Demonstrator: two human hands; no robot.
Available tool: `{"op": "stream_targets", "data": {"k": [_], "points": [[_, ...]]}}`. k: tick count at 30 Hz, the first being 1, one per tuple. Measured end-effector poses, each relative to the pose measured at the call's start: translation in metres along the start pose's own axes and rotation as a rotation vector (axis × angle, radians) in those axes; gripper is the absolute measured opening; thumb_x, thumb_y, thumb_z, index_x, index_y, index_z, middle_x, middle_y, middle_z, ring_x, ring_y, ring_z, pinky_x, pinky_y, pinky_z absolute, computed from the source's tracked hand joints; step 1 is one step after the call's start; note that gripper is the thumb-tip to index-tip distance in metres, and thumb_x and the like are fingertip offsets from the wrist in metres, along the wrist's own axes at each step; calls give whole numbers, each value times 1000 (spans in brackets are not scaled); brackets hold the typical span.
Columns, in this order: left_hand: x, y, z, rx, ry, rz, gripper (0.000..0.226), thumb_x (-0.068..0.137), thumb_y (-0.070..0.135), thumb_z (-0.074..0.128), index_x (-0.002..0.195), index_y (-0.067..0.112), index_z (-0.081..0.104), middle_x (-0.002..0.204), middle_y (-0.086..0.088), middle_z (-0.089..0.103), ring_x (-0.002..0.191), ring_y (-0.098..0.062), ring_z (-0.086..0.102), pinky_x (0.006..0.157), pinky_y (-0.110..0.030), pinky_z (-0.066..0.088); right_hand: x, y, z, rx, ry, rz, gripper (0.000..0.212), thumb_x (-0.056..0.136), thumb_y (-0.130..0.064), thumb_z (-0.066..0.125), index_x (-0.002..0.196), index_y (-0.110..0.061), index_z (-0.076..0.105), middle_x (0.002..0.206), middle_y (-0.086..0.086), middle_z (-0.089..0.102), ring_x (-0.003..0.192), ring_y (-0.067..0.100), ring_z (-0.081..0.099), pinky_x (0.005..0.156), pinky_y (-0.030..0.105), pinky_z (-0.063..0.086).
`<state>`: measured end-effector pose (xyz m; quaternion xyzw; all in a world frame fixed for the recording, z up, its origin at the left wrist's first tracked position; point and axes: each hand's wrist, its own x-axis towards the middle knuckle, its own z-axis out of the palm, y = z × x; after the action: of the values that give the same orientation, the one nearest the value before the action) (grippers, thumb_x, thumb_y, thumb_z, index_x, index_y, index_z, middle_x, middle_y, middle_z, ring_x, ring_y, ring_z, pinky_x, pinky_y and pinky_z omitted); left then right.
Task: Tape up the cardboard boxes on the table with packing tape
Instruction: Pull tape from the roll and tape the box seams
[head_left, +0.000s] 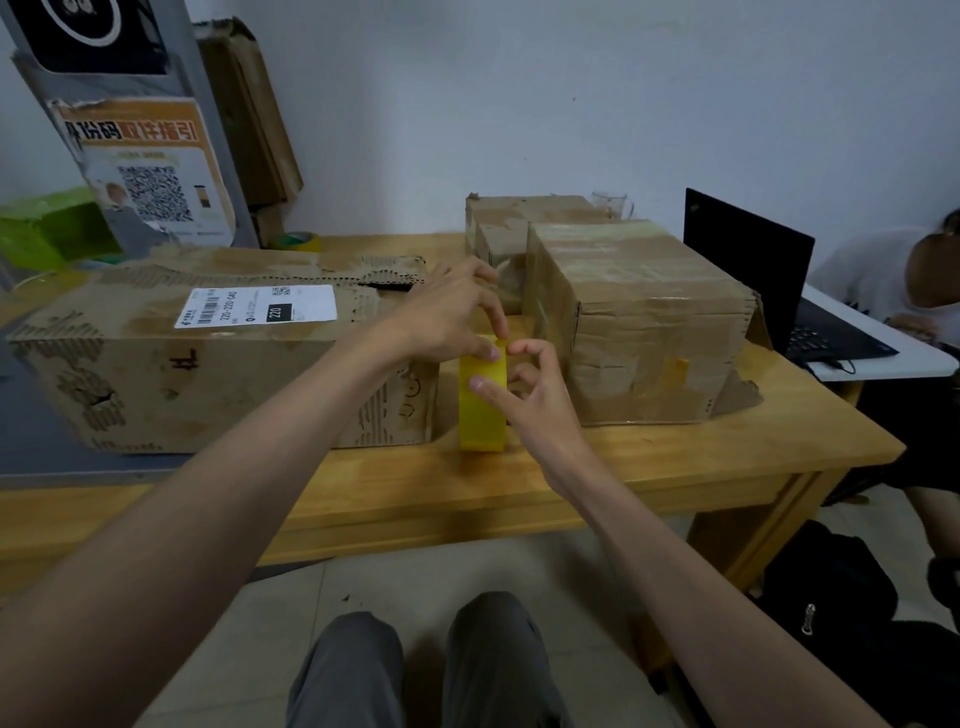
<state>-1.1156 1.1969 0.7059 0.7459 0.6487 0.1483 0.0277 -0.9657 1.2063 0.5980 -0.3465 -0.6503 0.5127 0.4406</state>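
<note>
Packing tape roll (483, 402) stands on edge on the desk (649, 457), held between both hands. The left hand (447, 317) pinches the roll's top edge from above; the right hand (524, 384) curls round its right side, thumb pressed on the yellow face — its other fingers hide the core. Left of the grip lies the long box (208, 353), its torn top partly behind the wrist; right of it, the taped box (639, 322). Whether a tape end is lifted is hard to make out.
</note>
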Motion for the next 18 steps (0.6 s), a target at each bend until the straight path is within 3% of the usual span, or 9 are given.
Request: {"op": "stream_targets", "data": {"k": [6, 12, 18], "points": [[2, 6, 0, 31, -25, -15, 20, 83, 29, 80, 97, 39, 68, 155, 5, 31, 143, -25, 27, 116, -50, 26, 4, -3, 1, 2, 4, 25, 66, 69, -59, 80, 118, -35, 44, 110, 9, 68, 108, 28, 64, 90, 46, 51], [3, 5, 1, 24, -1, -32, 20, 83, 29, 80, 100, 34, 71, 156, 5, 31, 144, -24, 26, 117, -48, 26, 4, -2, -1, -2, 13, 13, 53, 85, -38, 79, 123, -26, 45, 109, 8, 69, 108, 22, 63, 96, 45, 49], [7, 2, 0, 24, -31, -17, 20, 82, 30, 81, 97, 36, 69, 155, 4, 32, 143, -25, 28, 117, -50, 25, 3, -3, -1, -8, 5, 4, 53, 85, -37, 79, 124, -23, 44, 110, 13, 68, 108, 24, 62, 95, 44, 49]]}}
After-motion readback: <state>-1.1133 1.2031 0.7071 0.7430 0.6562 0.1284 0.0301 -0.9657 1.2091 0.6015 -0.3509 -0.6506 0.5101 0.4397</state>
